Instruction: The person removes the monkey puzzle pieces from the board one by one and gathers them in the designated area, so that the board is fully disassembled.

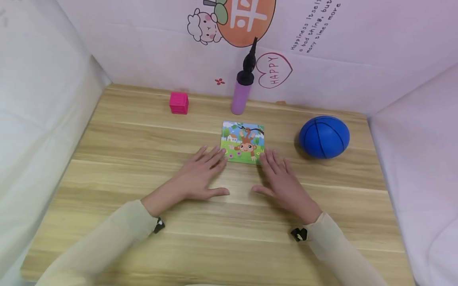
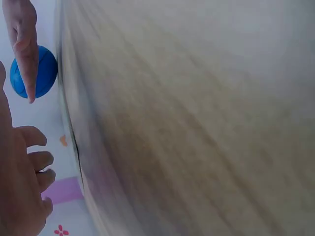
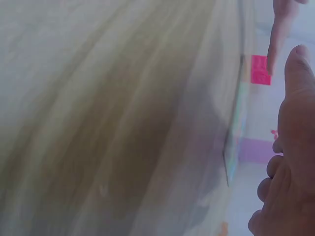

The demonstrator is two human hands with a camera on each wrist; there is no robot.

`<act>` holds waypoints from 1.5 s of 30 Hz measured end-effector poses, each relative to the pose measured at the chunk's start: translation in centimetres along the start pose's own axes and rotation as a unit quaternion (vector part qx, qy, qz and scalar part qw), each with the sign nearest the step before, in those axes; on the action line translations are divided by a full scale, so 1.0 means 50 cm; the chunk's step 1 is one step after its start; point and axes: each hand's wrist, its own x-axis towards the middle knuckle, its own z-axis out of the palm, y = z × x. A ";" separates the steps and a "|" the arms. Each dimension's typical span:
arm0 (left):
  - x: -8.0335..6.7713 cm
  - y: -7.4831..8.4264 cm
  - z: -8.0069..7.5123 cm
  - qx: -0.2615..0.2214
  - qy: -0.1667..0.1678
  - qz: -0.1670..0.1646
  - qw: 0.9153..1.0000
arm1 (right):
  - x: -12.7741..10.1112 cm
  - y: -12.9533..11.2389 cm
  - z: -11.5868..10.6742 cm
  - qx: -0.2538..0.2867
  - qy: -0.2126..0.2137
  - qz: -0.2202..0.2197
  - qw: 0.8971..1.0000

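Observation:
A small square picture card [image 1: 243, 142] showing a cartoon monkey lies flat on the wooden table [image 1: 118, 159]. My left hand [image 1: 200, 174] lies flat on the wood with straight fingers, its fingertips at the card's near left corner. My right hand [image 1: 280, 178] lies flat too, with its fingertips at the card's near right corner. Neither hand holds anything. In the left wrist view, my left hand [image 2: 22, 182] shows at the frame's left edge, with the blue ball [image 2: 37, 73] beyond. In the right wrist view, my right hand [image 3: 290, 162] shows beside the card's edge [image 3: 231, 147].
A pink cube [image 1: 179, 103] sits at the back left. A purple hand pump [image 1: 244, 85] with a black top stands behind the card. A blue ball [image 1: 324, 137] rests to the right. White fabric walls enclose the table on three sides.

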 end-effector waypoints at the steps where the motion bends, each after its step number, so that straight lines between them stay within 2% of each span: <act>1: 0.005 0.001 0.002 -0.001 -0.006 0.003 1.000 | 0.005 -0.003 0.005 -0.001 -0.001 -0.002 1.000; 7: 0.022 0.007 0.004 -0.013 -0.046 0.008 0.999 | 0.028 -0.016 0.031 0.004 -0.012 -0.025 1.000; 13: 0.016 0.022 -0.002 -0.019 -0.073 0.002 0.997 | 0.015 -0.029 0.048 0.000 -0.028 -0.043 0.999; 16: -0.002 0.041 -0.010 -0.024 -0.080 -0.002 0.996 | -0.010 -0.046 0.056 0.001 -0.019 -0.055 0.998; 20: -0.052 0.084 -0.013 -0.035 -0.079 -0.013 0.996 | -0.056 -0.086 0.064 0.013 -0.020 -0.069 0.997; 28: -0.156 0.163 -0.022 -0.053 -0.058 -0.026 0.997 | -0.143 -0.171 0.063 0.001 -0.034 -0.079 0.996; 34: -0.202 0.195 -0.027 -0.076 -0.048 -0.037 0.995 | -0.178 -0.213 0.058 0.016 -0.043 -0.084 0.995; 39: -0.198 0.191 -0.028 -0.076 0.003 -0.030 0.997 | -0.181 -0.223 0.050 0.012 -0.032 -0.082 0.996; 42: -0.175 0.175 -0.034 -0.071 0.043 -0.018 0.996 | -0.162 -0.210 0.030 0.029 -0.013 -0.074 0.997; 45: -0.146 0.157 -0.042 -0.065 0.077 -0.005 0.995 | -0.117 -0.170 -0.003 0.053 0.019 -0.059 0.997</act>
